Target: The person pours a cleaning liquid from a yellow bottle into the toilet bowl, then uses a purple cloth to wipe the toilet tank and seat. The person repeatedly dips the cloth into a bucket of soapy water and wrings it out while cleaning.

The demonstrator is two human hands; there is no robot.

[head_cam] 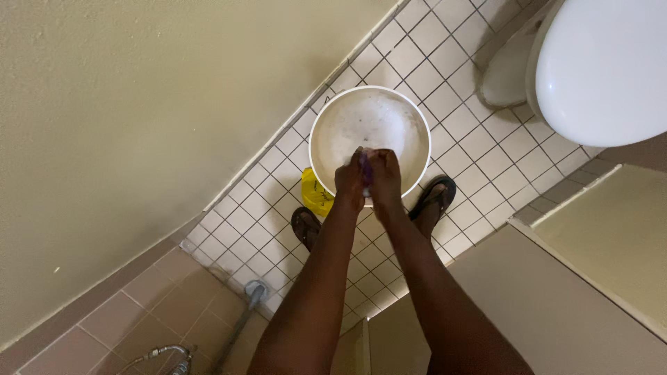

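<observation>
While the round white plastic bucket [369, 139] sits on the tiled floor [479, 160], the left hand [349, 177] and right hand [384, 175] squeeze a small purple cloth [365, 169] above soapy water. Washing looks unfinished.

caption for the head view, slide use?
Both hands, left hand and right hand, squeeze a purple cloth over a white bucket on tiled floor.
</observation>
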